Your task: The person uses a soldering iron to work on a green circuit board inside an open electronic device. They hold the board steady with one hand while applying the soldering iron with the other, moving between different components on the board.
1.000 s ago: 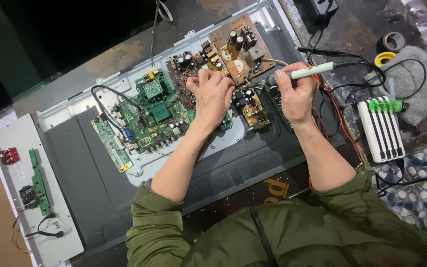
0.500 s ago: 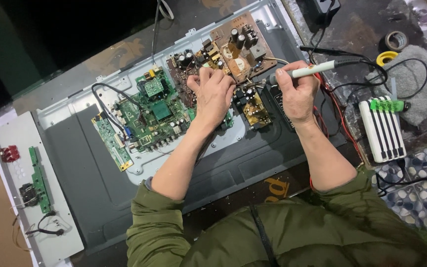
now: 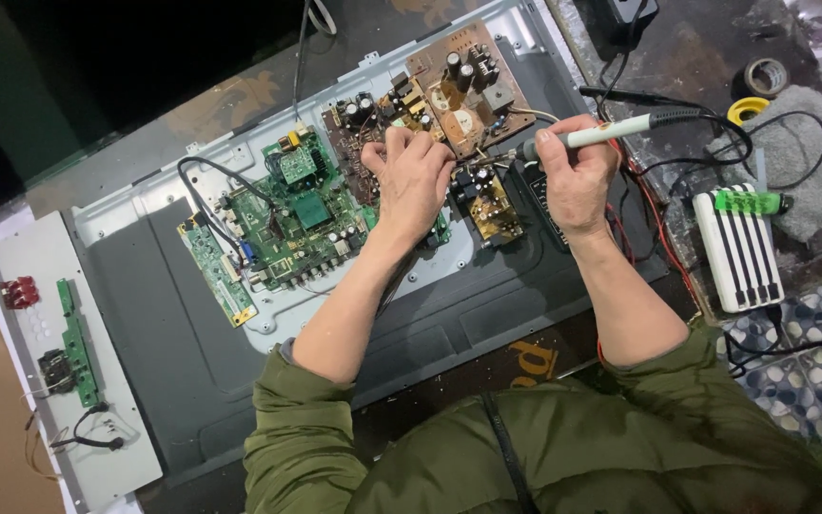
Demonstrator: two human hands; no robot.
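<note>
Now the right hand (image 3: pixel 577 181) pinches a white pen-shaped soldering iron (image 3: pixel 594 134); the left hand (image 3: pixel 414 181), fingers curled together, presses the brown circuit board (image 3: pixel 463 90).

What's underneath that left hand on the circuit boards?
The left hand rests on the brown circuit board, near the green circuit board. The parts directly beneath the palm are covered.
</note>
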